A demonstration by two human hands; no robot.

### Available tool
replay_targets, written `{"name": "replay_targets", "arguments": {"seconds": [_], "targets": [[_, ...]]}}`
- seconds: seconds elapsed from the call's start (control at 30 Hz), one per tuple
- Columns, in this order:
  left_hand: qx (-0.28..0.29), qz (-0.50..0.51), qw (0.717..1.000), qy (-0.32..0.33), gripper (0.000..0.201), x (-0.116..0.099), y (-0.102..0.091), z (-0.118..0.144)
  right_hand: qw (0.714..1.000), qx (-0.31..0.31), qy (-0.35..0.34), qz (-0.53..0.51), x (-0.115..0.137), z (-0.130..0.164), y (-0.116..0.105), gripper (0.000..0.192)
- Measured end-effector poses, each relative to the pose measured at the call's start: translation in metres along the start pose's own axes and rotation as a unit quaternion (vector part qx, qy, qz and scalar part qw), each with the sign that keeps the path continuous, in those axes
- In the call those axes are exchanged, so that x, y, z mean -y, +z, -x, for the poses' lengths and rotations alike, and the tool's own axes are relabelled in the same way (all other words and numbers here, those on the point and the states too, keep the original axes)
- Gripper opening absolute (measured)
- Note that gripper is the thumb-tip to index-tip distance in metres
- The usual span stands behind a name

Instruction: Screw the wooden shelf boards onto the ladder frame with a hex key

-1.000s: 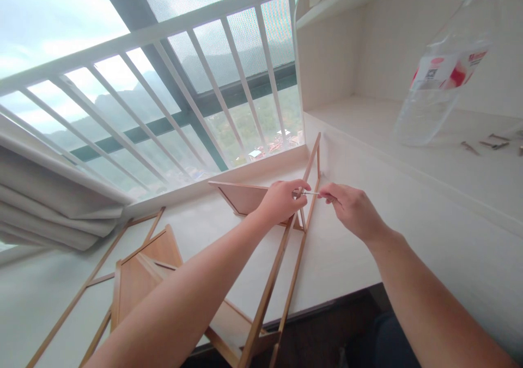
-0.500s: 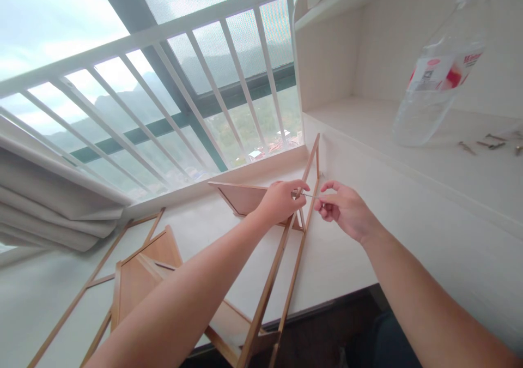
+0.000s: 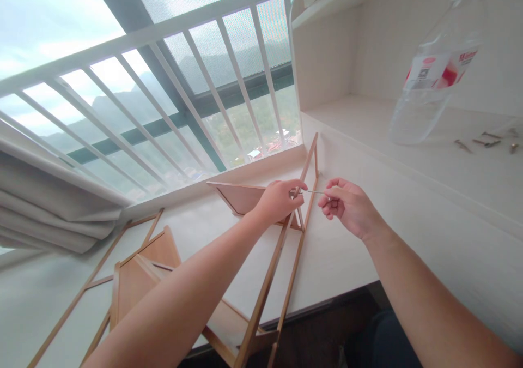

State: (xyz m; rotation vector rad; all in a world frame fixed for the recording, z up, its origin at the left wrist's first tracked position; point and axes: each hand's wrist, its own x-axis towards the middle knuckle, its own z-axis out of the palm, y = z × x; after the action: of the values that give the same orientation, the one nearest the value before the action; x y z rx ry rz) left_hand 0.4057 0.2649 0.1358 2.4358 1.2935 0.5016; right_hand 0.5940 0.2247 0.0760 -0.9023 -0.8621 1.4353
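Observation:
My left hand [image 3: 281, 200] is closed around a long rail of the wooden frame [image 3: 269, 270], thumb and forefinger pinching near the joint with a wooden shelf panel [image 3: 241, 199]. Between my hands runs a thin metal hex key [image 3: 314, 192]. Its outer end is pinched by my right hand [image 3: 345, 207], just right of the frame, and its other end reaches toward the left fingertips. Whatever the tip meets there is hidden by the fingers. The frame slants away across the white surface, its far end by the wall.
Another wooden frame with panels [image 3: 149, 256] lies at the left. Several screws [image 3: 490, 139] and a plastic bottle [image 3: 425, 90] stand or lie on the right shelf [image 3: 359, 120]. A white railing [image 3: 220, 68] and grey curtain [image 3: 53, 193] border the window. The surface's dark front edge [image 3: 322, 305] is below.
My right hand has drawn slightly to the right, showing more of the hex key between my hands. My left hand keeps its hold on the frame.

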Motion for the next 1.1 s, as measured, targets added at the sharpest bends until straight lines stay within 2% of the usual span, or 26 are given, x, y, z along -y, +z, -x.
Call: {"name": "replay_targets", "arguments": {"seconds": [0.1, 0.23, 0.37, 0.47, 1.1], "targets": [[0.003, -0.002, 1.000, -0.006, 0.027, -0.001, -0.001, 0.000, 0.986, -0.006, -0.101, 0.134, -0.001, 0.001, -0.008, 0.027], [0.004, -0.004, 1.000, -0.006, 0.027, -0.001, -0.001, 0.000, 0.920, 0.005, -0.215, 0.328, -0.010, 0.002, -0.021, 0.019], [0.003, -0.001, 1.000, 0.001, 0.028, 0.001, 0.000, 0.001, 0.877, 0.034, -0.280, 0.390, -0.014, 0.003, -0.023, 0.011], [0.005, 0.003, 1.000, -0.005, 0.028, 0.000, -0.001, 0.001, 0.855, 0.050, -0.305, 0.416, -0.014, 0.004, -0.018, 0.008], [0.011, 0.011, 1.000, -0.011, 0.028, -0.001, -0.002, 0.001, 0.844, 0.085, -0.287, 0.444, -0.011, -0.001, -0.020, 0.011]]}}
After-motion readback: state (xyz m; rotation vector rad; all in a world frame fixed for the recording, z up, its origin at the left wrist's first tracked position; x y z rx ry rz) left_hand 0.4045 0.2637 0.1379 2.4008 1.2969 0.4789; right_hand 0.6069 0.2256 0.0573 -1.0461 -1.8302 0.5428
